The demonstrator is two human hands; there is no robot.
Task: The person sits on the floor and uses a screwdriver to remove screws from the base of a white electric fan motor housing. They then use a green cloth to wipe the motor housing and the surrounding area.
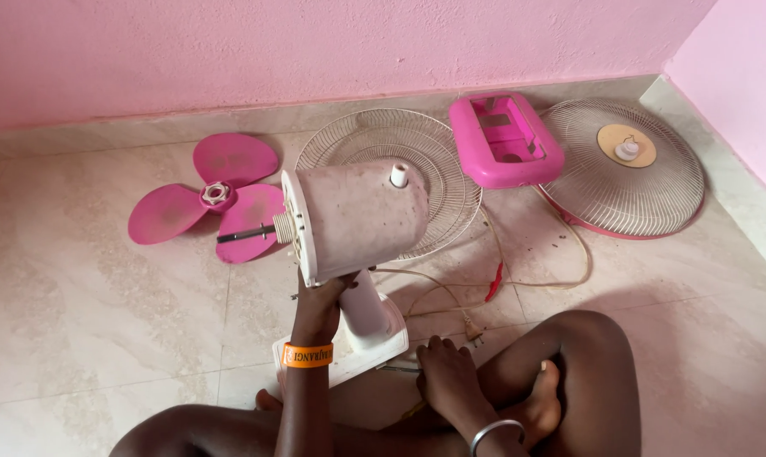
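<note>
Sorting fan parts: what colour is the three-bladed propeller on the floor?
Pink, the fan blade with a pale hub; head view shows it.

Fan blade (pixel 210 197) left of motor housing (pixel 358 216), grilles (pixel 628 169) behind.

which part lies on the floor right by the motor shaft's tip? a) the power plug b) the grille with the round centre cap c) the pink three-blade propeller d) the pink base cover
c: the pink three-blade propeller lies on the floor just left of the motor housing, which the left hand holds from beneath; the dark shaft points over one of its blades.
</note>
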